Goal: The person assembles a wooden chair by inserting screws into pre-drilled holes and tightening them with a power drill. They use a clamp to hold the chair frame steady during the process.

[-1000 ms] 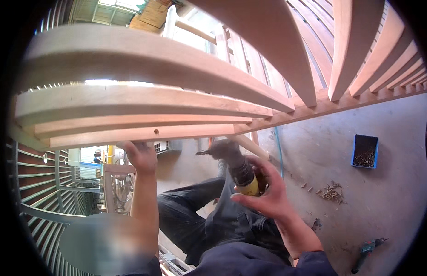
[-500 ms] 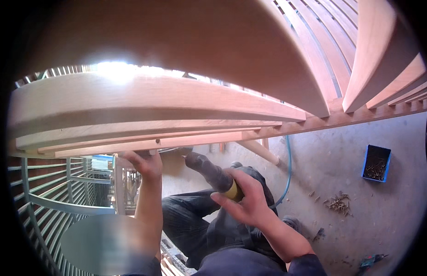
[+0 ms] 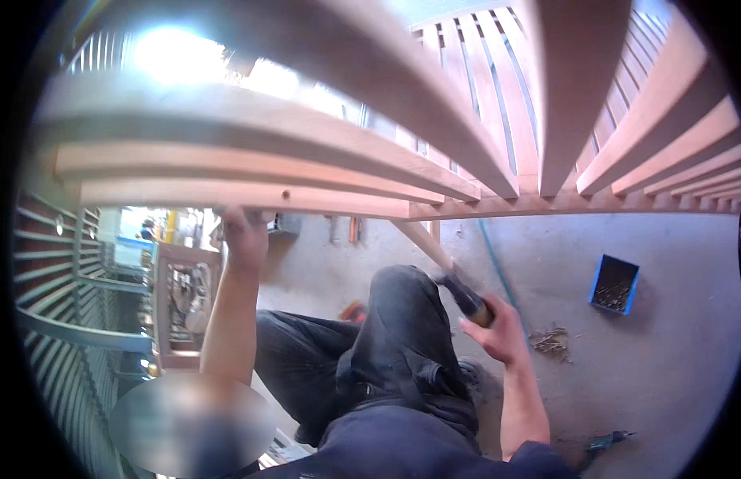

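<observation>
A curved wooden frame with many slats point(image 3: 562, 96) spans the upper view. My left hand point(image 3: 247, 235) is raised to the lower edge of its wooden rail point(image 3: 227, 193) and grips there, the fingertips blurred and partly hidden. Just above and right of that hand, a small dark hole point(image 3: 286, 195) shows in the rail. Right of my bent knee, my right hand point(image 3: 500, 331) is wrapped round a dark power screwdriver point(image 3: 464, 298) with a yellowish body. Its tip points up and left, beside a round wooden leg point(image 3: 426, 243) and away from the rail.
On the floor at right stands a blue-rimmed bin point(image 3: 614, 285) of screws, near a loose screw pile point(image 3: 552, 343). A thin blue hose point(image 3: 495, 259) runs behind my right hand. A drill point(image 3: 602, 449) lies lower right. Metal racking point(image 3: 87, 319) stands at left.
My right hand has carried the power screwdriver right and away from the rail. My left hand stays at the rail. The view has shifted, showing more slats.
</observation>
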Action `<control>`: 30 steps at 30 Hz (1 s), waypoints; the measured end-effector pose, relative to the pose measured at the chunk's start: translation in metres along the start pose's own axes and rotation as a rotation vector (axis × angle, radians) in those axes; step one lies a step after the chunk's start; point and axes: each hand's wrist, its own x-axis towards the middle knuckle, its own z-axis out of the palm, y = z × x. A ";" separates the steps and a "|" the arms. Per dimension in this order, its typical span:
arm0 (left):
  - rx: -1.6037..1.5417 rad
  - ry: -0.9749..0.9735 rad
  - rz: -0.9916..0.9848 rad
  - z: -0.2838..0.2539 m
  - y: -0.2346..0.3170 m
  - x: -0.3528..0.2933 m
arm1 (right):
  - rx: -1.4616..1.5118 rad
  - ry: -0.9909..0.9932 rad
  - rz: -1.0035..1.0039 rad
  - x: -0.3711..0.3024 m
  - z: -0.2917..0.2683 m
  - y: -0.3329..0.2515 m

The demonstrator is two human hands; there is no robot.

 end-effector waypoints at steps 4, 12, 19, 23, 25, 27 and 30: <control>0.186 -0.117 0.069 -0.008 -0.018 0.002 | -0.466 0.015 0.374 -0.056 -0.017 0.089; 0.044 -0.149 0.180 0.060 0.055 0.025 | -0.893 -0.021 0.515 -0.155 -0.010 0.268; 0.352 -0.031 0.229 0.074 0.056 0.034 | -1.010 -0.170 0.553 -0.151 0.010 0.224; 0.387 0.066 0.260 0.071 0.062 0.030 | -0.794 0.253 0.196 -0.124 -0.020 0.166; 0.380 0.140 0.311 0.067 0.053 0.029 | -0.775 0.464 0.050 -0.080 -0.011 0.071; 0.295 0.128 0.311 0.064 0.062 0.030 | -0.694 0.631 -0.252 -0.049 -0.003 -0.023; 0.265 0.118 0.305 0.067 0.054 0.033 | -0.609 0.674 -0.863 -0.013 0.056 -0.162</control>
